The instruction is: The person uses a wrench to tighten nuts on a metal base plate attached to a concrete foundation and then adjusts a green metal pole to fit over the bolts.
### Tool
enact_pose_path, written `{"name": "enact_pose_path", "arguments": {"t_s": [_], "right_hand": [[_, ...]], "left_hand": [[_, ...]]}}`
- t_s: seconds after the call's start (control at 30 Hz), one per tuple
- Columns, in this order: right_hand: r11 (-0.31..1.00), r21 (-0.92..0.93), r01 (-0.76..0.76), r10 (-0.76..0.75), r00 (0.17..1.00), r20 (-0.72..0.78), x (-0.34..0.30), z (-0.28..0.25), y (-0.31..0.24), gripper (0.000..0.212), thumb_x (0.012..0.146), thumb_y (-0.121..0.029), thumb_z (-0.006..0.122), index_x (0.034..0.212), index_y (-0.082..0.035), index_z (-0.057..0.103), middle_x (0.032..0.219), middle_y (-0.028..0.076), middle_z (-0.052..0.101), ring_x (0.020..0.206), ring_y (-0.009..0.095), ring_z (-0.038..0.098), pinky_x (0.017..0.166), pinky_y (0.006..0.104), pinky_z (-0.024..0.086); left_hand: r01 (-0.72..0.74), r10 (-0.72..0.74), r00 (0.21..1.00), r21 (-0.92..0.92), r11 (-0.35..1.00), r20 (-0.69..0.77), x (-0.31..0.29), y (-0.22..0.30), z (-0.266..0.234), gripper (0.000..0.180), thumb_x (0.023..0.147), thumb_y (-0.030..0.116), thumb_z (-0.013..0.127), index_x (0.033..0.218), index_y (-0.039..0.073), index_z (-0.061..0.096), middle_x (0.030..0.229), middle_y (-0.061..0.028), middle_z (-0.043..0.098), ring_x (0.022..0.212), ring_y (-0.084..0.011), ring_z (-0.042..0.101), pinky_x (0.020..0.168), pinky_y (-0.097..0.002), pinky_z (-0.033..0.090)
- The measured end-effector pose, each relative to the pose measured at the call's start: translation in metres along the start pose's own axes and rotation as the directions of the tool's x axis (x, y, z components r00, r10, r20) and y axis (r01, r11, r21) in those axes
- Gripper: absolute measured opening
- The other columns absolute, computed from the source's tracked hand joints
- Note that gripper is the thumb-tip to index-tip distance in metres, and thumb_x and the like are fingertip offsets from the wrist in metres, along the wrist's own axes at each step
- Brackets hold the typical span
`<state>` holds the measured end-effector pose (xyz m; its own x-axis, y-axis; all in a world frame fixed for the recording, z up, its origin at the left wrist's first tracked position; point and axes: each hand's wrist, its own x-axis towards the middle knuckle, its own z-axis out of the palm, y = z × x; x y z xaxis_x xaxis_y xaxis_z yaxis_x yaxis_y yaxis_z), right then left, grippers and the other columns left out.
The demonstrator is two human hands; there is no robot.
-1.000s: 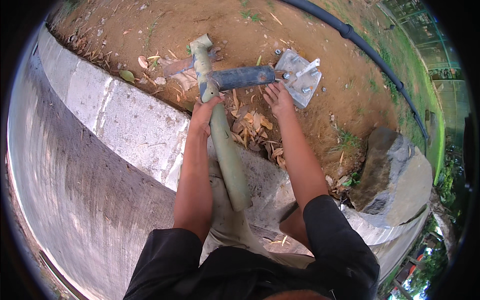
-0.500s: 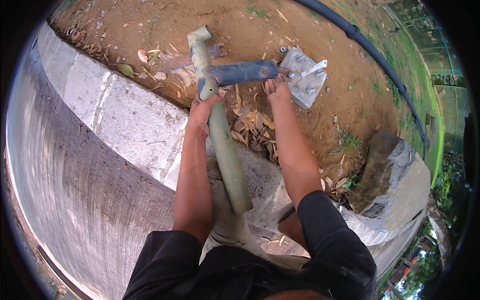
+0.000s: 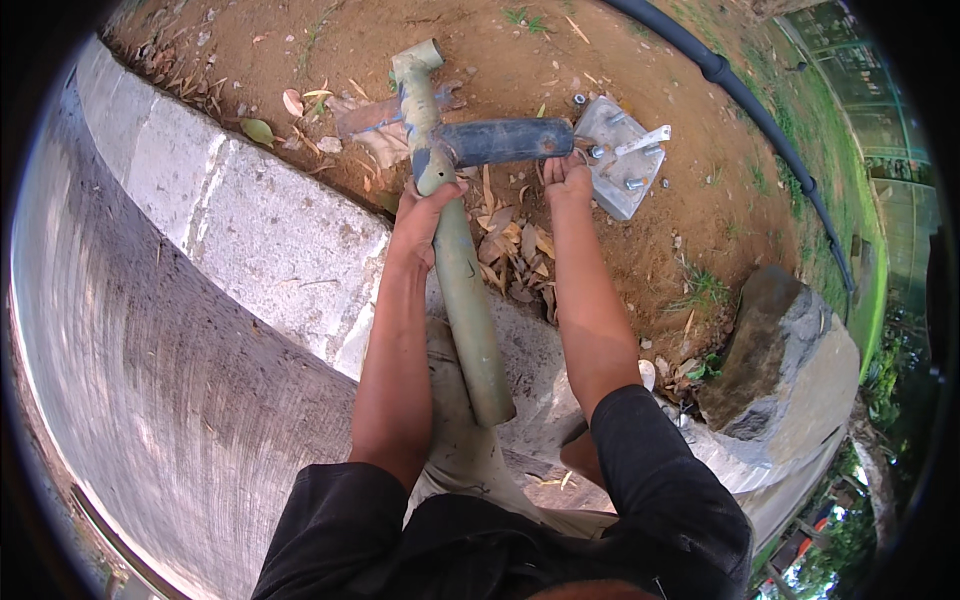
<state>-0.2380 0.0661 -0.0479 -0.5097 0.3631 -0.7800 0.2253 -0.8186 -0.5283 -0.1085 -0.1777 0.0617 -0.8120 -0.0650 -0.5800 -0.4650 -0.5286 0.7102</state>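
A branched pipe (image 3: pixel 470 290), mostly olive-green with scuffed paint, is held tilted in front of me, its lower end over my trouser leg. From its side a dark blue-black branch pipe (image 3: pixel 510 141) sticks out to the right. My left hand (image 3: pixel 425 215) is wrapped round the green pipe just below the joint. Curled fingers of my right hand (image 3: pixel 567 178) grip the dark branch from below at its free end; its thumb is mostly hidden. Right beside that hand a grey metal block (image 3: pixel 625 200) with upright bolts and a white-handled tool (image 3: pixel 645 140) rests on the soil.
A pale concrete kerb (image 3: pixel 270 220) runs along the left, beside a grooved concrete surface (image 3: pixel 180 370). Dry leaves (image 3: pixel 515 245) lie under the pipe. To the right stands a big rock (image 3: pixel 765 350), and a black hose (image 3: pixel 760 115) curves past at the upper right.
The branched pipe and both hands have shifted slightly to the right in the view. Both grips look the same.
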Motion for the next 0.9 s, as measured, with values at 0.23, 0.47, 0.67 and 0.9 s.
{"name": "enact_pose_path", "arguments": {"t_s": [0.23,0.47,0.67,0.9], "right_hand": [[1.0,0.011,-0.001,0.001,1.0,0.024,0.001,0.0,-0.001,0.018,0.108,-0.026,0.056,0.102,-0.016,0.07,0.103,-0.003,0.074,0.088,0.012,0.071,0.076,0.028,0.061],[0.997,0.068,0.024,-0.023,0.999,-0.024,0.002,0.004,-0.002,0.017,0.108,-0.026,0.055,0.111,-0.016,0.069,0.108,-0.003,0.072,0.093,0.013,0.069,0.08,0.0282,0.059],[0.994,0.109,-0.009,0.011,1.0,-0.021,-0.009,0.016,0.002,0.02,0.109,-0.025,0.055,0.119,-0.016,0.069,0.115,-0.002,0.07,0.102,0.012,0.067,0.084,0.0285,0.059],[0.993,0.12,0.013,-0.014,1.0,0.007,0.002,0.007,-0.004,0.024,0.109,-0.024,0.055,0.127,-0.011,0.066,0.122,0.002,0.068,0.108,0.016,0.067,0.091,0.0323,0.061]], "left_hand": [[0.007,-0.007,1.0,-0.022,1.0,0.002,0.002,-0.002,0.0,0.06,0.081,0.018,0.082,0.129,0.002,0.049,0.095,-0.0119,0.062,0.069,-0.0241,0.066,0.059,-0.0391,0.057],[-0.015,0.015,0.998,0.008,1.0,0.064,0.006,0.004,0.005,0.057,0.083,0.017,0.08,0.13,0.003,0.05,0.094,-0.0112,0.062,0.069,-0.0233,0.065,0.06,-0.0392,0.056],[-0.015,0.012,0.999,0.056,0.998,0.05,0.023,0.012,0.0,0.051,0.084,0.018,0.08,0.124,0.003,0.052,0.09,-0.0104,0.062,0.067,-0.0234,0.066,0.058,-0.0396,0.057],[-0.01,0.008,0.998,0.039,0.999,0.058,0.027,0.005,0.006,0.049,0.085,0.019,0.081,0.121,0.003,0.053,0.089,-0.0106,0.062,0.067,-0.0245,0.067,0.056,-0.0401,0.058]]}}
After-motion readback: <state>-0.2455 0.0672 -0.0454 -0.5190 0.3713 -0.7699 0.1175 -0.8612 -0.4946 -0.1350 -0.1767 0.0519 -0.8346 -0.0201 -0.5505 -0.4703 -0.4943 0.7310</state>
